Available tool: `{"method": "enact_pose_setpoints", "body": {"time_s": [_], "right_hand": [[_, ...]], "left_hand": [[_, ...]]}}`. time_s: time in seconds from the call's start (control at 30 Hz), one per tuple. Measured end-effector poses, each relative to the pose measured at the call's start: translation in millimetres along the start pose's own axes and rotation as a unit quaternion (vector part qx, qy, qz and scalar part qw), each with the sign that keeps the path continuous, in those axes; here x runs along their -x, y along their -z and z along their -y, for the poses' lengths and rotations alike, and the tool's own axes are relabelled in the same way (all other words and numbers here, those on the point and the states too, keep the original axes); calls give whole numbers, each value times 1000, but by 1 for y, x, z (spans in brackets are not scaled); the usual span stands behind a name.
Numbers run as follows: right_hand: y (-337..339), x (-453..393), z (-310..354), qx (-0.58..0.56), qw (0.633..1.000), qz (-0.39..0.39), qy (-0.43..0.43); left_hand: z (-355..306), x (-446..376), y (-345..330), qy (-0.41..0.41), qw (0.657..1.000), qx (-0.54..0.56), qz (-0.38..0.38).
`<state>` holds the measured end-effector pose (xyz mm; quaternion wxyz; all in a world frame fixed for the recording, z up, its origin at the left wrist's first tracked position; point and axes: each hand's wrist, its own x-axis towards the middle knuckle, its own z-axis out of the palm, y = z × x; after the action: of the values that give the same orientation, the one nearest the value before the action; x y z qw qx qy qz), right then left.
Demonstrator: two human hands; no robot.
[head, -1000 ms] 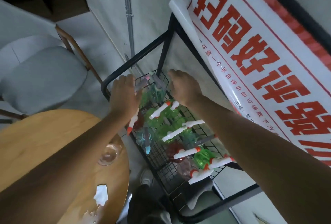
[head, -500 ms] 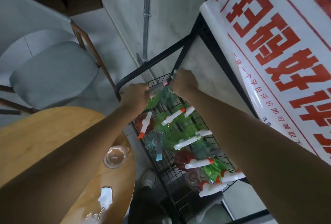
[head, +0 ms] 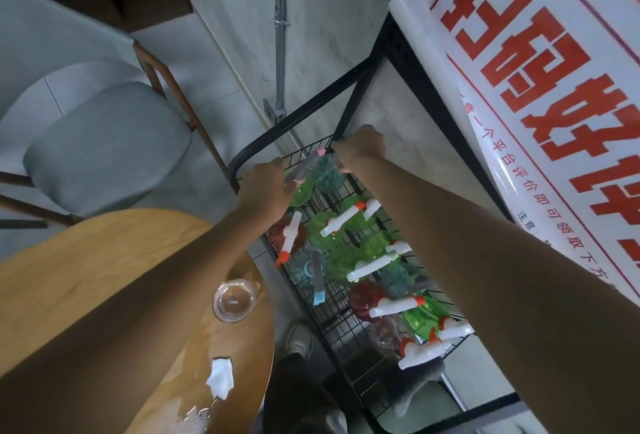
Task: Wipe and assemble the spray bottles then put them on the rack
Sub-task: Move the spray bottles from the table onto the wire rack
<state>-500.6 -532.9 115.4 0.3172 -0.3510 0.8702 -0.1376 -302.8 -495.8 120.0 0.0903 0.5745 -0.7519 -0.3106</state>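
A black wire rack (head: 333,298) holds several spray bottles, green (head: 349,260), red (head: 363,298) and teal, with white sprayer heads. At its far end my left hand (head: 265,189) curls around a green spray bottle (head: 302,192) with a grey, pink-tipped sprayer (head: 308,163). Right beside it, my right hand (head: 360,149) grips a teal spray bottle (head: 325,175). Both bottles sit low against the rack's back corner, touching each other. My fingertips are hidden behind the bottles.
A round wooden table (head: 104,260) at the left carries a small glass bowl (head: 233,300) and a crumpled white wipe (head: 220,376). A grey chair (head: 104,142) stands behind it. A white banner with red characters (head: 536,94) leans over the rack's right side.
Both hands have reached further toward the rack's far end and lower, bringing the two bottles down close together in the back corner.
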Motion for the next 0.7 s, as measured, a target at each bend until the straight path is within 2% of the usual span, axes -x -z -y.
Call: {"method": "enact_pose_setpoints", "body": {"time_s": [0.23,0.33,0.4,0.47,0.57,0.7], "right_hand": [[18,25,2,-43,999,14,-14],[29,65,-11,-19,999,-29,29],[35,108,-25,18,995,-42,90],[33,152,-40,43,991,-25,123],[13,196,-61,115,984,53,126],[-14,223,-76,204,966,107,114]], "left_hand": [[5,33,1,27,999,18,-13],[12,47,-3,0,1000,26,-2],[16,54,-2,-61,998,9,12],[19,60,3,-164,985,-41,42],[24,62,9,-322,934,-143,63],[31,57,18,-425,882,-187,81]]}}
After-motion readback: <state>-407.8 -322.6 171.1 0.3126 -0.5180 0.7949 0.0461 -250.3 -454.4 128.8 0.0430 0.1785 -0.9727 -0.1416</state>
